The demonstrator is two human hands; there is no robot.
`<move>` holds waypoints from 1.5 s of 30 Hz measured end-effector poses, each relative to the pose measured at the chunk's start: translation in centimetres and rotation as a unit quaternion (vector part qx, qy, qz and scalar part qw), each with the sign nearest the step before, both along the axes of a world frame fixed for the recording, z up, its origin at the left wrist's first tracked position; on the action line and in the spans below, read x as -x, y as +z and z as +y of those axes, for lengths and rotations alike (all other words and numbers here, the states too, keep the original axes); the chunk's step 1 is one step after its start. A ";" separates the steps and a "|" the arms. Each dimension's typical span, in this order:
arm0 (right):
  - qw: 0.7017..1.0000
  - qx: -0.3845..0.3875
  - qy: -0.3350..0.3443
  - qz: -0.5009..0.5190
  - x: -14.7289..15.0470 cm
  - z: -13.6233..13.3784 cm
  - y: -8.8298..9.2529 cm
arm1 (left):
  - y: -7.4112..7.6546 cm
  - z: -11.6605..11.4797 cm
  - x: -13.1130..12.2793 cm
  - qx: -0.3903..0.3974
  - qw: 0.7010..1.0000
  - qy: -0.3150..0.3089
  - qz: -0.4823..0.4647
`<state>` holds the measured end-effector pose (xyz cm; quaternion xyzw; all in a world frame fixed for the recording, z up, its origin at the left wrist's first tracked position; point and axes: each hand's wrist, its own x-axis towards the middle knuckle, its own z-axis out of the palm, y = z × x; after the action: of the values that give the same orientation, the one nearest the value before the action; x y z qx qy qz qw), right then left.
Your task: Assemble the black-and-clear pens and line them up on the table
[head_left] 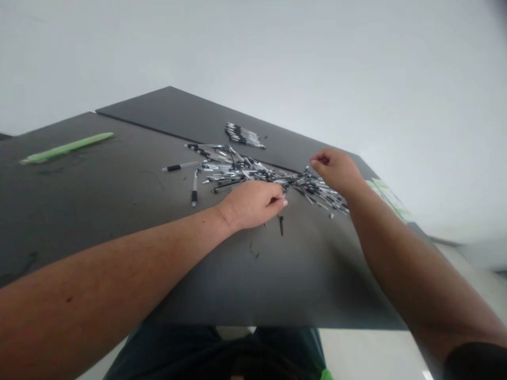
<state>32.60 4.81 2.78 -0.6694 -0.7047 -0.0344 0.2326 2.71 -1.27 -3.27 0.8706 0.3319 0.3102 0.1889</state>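
A loose pile of several clear pens with black grips [237, 170] lies spread across the dark table [119, 211]. My left hand [253, 203] rests at the pile's near edge, fingers curled, its fingertips among the pens. My right hand [336, 169] hovers over the pile's right end, fingers pinched together close to the pens. Whether either hand holds a pen is hidden by the fingers and blur. A small black pen part [281, 226] lies just below my left hand.
A neat bundle of pens [243, 135] lies further back on a second dark table. A green strip [67, 148] lies at the far left. Pale paper with green print [390, 198] hangs off the right edge. The wall behind is white.
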 end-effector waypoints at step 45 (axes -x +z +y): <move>0.978 0.142 0.014 -0.150 -5.6 -4.8 -5.4 | 0.7 -0.1 1.0 0.029 0.998 0.007 0.057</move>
<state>38.20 -0.01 -2.65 -0.6730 -0.7385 -0.0309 0.0269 1.69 -1.42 -2.57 0.8787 0.3569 0.2519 0.1925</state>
